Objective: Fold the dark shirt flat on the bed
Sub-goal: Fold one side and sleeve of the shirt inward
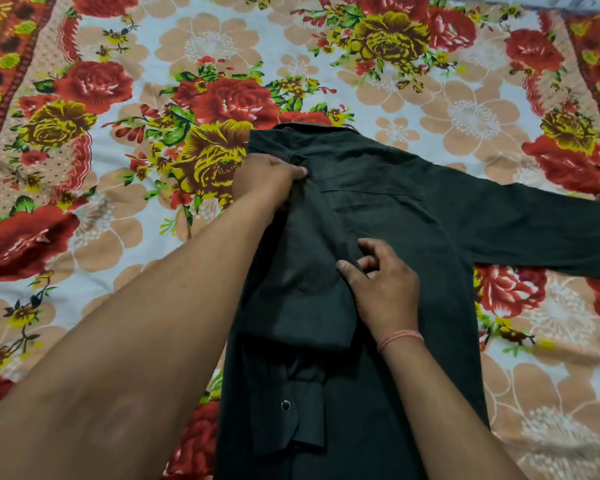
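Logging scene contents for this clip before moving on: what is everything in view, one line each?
dark shirt: one, dark green-black, centre of the bed, collar away from the person, one sleeve folded across the body, the other stretched out to the right.
button: one, dark and shiny, on the folded sleeve's cuff.
bedsheet: one, floral in red, yellow and beige on a pale ground, beneath the shirt.
thread band: one, orange-pink, on the right wrist.
left hand: one, grips the shirt near the shoulder.
right hand: one, fingers curled on the folded sleeve.
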